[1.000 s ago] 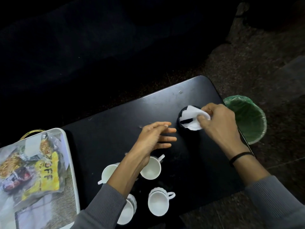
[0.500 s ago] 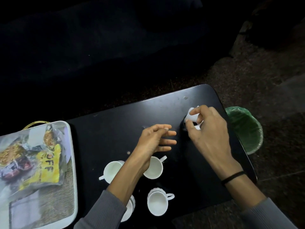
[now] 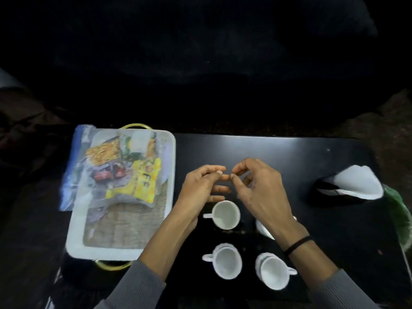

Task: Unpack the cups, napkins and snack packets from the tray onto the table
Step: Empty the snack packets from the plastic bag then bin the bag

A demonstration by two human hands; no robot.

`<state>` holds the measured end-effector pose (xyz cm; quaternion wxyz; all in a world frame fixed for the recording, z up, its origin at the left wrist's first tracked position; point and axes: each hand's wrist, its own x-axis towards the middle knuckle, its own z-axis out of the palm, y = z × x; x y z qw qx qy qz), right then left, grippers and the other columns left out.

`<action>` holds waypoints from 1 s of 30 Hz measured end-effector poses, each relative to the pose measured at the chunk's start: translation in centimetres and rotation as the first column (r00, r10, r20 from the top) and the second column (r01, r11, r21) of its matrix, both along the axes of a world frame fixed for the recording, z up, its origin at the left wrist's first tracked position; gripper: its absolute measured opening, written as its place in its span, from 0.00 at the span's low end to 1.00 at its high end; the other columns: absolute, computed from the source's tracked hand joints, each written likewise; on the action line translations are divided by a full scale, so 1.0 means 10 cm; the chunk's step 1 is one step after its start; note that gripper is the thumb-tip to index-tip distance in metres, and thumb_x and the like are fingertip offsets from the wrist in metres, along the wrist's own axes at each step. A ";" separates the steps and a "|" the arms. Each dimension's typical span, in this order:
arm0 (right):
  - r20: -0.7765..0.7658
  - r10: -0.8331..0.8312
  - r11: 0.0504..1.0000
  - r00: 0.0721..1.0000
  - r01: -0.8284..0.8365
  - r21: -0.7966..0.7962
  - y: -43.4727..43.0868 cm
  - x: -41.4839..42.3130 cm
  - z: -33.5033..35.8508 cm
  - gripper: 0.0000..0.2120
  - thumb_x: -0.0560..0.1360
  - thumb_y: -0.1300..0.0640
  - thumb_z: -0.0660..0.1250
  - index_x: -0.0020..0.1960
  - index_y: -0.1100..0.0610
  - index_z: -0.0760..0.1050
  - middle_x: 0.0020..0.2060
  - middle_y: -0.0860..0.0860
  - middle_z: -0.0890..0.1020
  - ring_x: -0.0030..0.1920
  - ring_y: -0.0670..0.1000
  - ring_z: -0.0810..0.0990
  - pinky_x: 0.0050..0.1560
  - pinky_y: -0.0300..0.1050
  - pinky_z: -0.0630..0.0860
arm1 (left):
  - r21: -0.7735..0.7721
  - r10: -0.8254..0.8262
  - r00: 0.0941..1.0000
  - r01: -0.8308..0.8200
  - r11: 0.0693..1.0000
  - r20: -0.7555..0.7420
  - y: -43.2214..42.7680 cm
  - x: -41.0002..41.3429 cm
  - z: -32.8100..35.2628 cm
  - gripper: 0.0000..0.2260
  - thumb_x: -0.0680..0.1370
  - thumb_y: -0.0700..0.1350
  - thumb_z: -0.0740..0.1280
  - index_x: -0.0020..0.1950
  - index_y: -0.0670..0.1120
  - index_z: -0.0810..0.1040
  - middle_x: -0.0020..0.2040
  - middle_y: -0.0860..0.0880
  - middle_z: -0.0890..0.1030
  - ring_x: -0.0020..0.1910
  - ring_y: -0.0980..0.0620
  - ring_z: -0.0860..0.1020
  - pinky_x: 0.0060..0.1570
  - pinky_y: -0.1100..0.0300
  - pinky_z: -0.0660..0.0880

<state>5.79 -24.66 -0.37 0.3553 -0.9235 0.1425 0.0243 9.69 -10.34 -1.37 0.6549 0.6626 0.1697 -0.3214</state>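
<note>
Grip: left hand (image 3: 200,188) and right hand (image 3: 256,186) hover over the table centre, fingers loosely curled, fingertips nearly meeting; neither holds anything.

Black rectangular table (image 3: 289,157): far edge and rounded right corner visible; bare surface lies between the hands and the far edge, and at the right front.

White rectangular tray with gold loop handles (image 3: 170,166): on the table's left end, its woven mat bare at the near half.

Snack packets, yellow and clear printed plastic (image 3: 133,175): piled in the tray's far half, one overhanging its left rim; print blurred.

White napkins in a black holder (image 3: 356,184): near the right edge.

White handled cups (image 3: 226,215): three show whole, a fourth (image 3: 263,229) is mostly hidden under the right wrist.

Green-lined bin (image 3: 399,215): cut off at the frame's right.
</note>
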 end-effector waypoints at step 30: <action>-0.139 0.434 0.900 0.890 -0.434 0.031 3.13 0.94 -0.62 0.01 0.79 0.54 0.68 0.51 0.51 0.76 0.55 0.48 0.82 0.50 0.49 0.82 0.48 0.47 0.81 | 0.422 0.186 0.977 -0.212 0.881 0.101 3.64 0.65 -0.85 0.21 0.81 0.49 0.69 0.72 0.52 0.71 0.57 0.48 0.83 0.46 0.55 0.84 0.42 0.62 0.79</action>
